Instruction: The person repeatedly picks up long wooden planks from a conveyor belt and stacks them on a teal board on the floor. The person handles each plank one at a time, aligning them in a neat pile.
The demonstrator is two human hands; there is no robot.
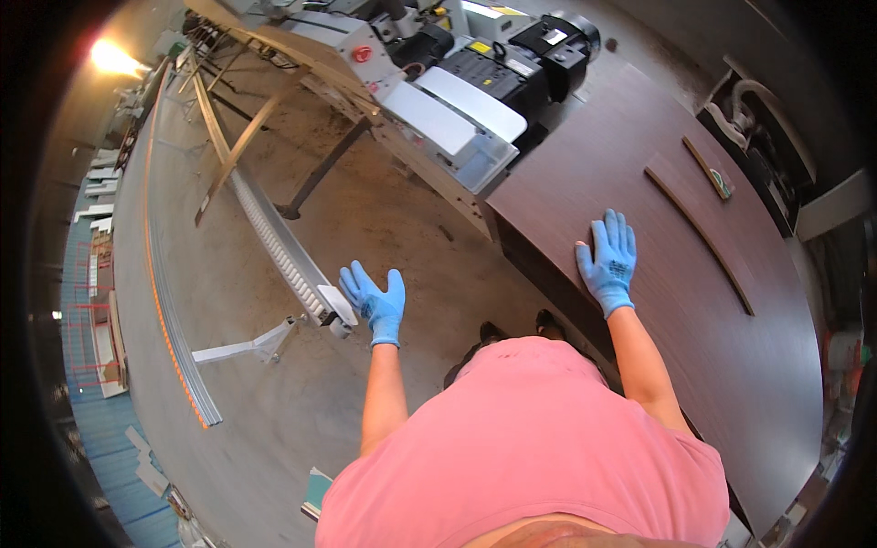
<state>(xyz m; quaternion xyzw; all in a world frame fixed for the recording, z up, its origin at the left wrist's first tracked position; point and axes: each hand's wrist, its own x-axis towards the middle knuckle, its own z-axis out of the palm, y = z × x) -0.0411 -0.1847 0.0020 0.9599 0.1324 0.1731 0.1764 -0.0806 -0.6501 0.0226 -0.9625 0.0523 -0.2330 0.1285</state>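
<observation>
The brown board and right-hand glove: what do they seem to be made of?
Brown board: probably wood-based, with a satin laminate or veneer finish, judging by fine streaks and soft sheen. Right-hand glove: apparently stretchy fabric, matte, since it fits snugly and barely shines; any coating is unclear.

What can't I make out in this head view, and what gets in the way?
Right hand's palm: hidden in the head view by the back of its glove.
Left hand touching the roller conveyor or not: unclear; the glove covers that spot.
Wearer's legs: mostly hidden by the pink shirt.
Dark brown panel's supports: hidden beneath it.
Machine's far parts: cut off by the top edge.
</observation>
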